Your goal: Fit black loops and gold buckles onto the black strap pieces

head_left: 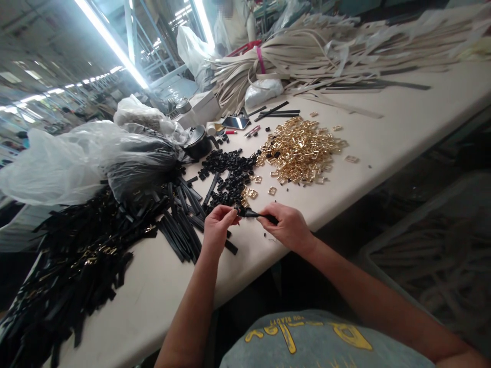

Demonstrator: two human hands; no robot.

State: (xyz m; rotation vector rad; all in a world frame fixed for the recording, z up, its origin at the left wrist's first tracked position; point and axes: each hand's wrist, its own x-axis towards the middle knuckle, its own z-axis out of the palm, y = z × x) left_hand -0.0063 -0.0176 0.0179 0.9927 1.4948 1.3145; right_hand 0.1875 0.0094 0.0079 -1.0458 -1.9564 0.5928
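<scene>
Between my two hands a black strap (pixel 251 213) is stretched a little above the front of the table. The fingertips of my left hand (pixel 219 225) pinch its left end, where a small dark piece shows too unclearly to name. My right hand (pixel 286 225) is closed around the other end. Just beyond my hands lie a pile of small black loops (pixel 232 171) and a heap of gold buckles (pixel 303 151). Cut black straps (pixel 180 232) lie left of my left hand.
A large mass of black straps with gold buckles (pixel 88 260) covers the left side, beside plastic bags (pixel 141 158). Behind stand a dark pot (pixel 197 143), a phone (pixel 236 122) and bundled beige strips (pixel 299 51). The table edge (pixel 345 204) runs diagonally on the right.
</scene>
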